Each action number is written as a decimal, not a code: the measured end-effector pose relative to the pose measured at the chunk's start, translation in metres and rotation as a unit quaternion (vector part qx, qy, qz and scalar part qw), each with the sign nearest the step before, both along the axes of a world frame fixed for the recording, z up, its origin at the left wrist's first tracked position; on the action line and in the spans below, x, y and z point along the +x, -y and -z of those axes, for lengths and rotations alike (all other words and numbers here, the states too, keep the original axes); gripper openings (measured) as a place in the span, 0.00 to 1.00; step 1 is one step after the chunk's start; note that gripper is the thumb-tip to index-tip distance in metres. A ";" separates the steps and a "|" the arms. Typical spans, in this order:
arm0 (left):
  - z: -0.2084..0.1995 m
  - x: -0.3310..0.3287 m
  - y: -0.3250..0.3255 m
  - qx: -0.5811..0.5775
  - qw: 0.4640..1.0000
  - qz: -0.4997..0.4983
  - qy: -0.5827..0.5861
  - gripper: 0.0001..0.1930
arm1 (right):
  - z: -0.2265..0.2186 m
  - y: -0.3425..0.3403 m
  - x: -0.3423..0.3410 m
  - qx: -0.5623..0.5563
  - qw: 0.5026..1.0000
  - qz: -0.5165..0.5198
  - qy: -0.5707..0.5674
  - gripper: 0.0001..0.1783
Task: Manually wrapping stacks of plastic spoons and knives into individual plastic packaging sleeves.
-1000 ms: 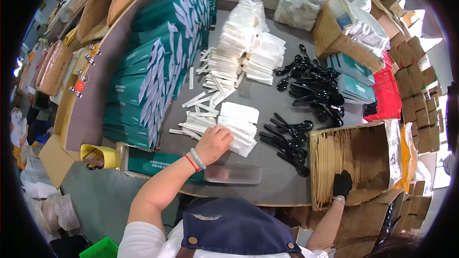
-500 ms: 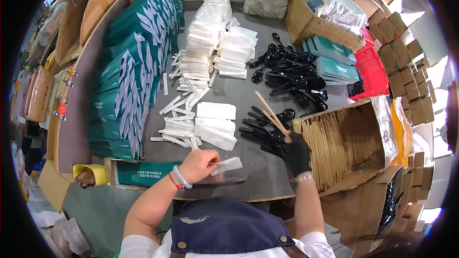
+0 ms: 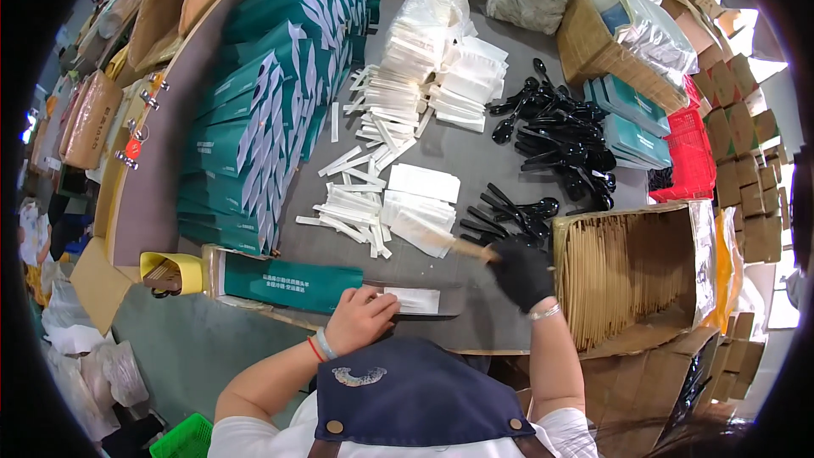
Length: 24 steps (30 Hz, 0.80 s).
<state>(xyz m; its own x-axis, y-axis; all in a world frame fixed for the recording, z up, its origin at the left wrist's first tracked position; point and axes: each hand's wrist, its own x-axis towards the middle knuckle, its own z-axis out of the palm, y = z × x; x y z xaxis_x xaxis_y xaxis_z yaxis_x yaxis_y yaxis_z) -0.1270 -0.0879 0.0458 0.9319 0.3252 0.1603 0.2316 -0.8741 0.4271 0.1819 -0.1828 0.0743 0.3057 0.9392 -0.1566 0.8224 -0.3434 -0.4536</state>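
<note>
At the table's near edge my left hand (image 3: 365,319) is closed on one end of a small white paper packet (image 3: 413,301). Bare fingers cover that end; the rest points right. My right hand (image 3: 521,271), in a black glove, grips wooden chopsticks (image 3: 471,248), which point left, slightly blurred. Their tips lie over flat white packets (image 3: 424,185). Black plastic spoons (image 3: 506,214) are piled just beyond the right hand. To its right a carton (image 3: 704,265) lies open, filled with rows of chopsticks. A green printed sleeve (image 3: 292,286) rests flat left of the left hand.
Stacked green paper sleeves (image 3: 229,148) fill the table's left side. Bundled white packets (image 3: 415,76) lie at the back, beside more black spoons (image 3: 564,140). Green packs (image 3: 636,140), a red basket (image 3: 685,153) and a cardboard box (image 3: 587,42) stand right. A yellow container (image 3: 191,273) sits front left.
My right hand has brought the chopsticks down and left, from pointing up to pointing left. My left hand has lowered the white packet to the table edge. The view has shifted too.
</note>
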 end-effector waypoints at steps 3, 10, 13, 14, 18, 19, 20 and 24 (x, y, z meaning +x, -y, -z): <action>0.009 -0.005 0.005 0.032 0.999 0.010 0.020 0.27 | 0.012 -0.003 -0.053 -0.027 0.988 -0.138 -0.067 0.11; -0.003 -0.017 -0.007 0.031 0.998 0.002 -0.054 0.27 | 0.020 0.017 -0.078 0.186 0.959 0.162 -0.138 0.07; -0.002 -0.025 -0.011 0.048 0.996 -0.015 -0.073 0.29 | 0.036 0.040 -0.074 0.230 0.939 0.177 -0.182 0.08; -0.002 -0.027 -0.012 0.048 0.996 -0.015 -0.073 0.29 | 0.038 0.044 -0.071 0.140 0.971 0.101 -0.166 0.10; -0.009 -0.034 -0.024 0.003 0.997 -0.075 -0.034 0.34 | 0.011 0.045 -0.068 -0.035 0.997 -0.038 -0.058 0.19; -0.011 -0.034 -0.030 -0.026 0.995 -0.097 -0.026 0.36 | 0.006 0.046 -0.065 -0.070 0.995 -0.064 -0.022 0.24; -0.009 -0.035 -0.034 -0.025 0.995 -0.097 -0.025 0.36 | 0.008 0.047 -0.062 -0.069 0.995 -0.064 -0.021 0.24; -0.001 -0.031 -0.041 -0.036 0.998 -0.053 -0.020 0.36 | 0.022 0.039 -0.060 -0.078 0.986 -0.145 0.036 0.22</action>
<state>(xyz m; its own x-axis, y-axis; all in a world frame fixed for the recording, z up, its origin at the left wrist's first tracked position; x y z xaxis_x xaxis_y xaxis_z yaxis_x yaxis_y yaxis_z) -0.1579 -0.0469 0.0472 0.8967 0.4321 0.0960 0.3400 -0.8114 0.4754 0.1221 -0.2223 0.0521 0.0438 0.9549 -0.2937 0.9245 -0.1502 -0.3502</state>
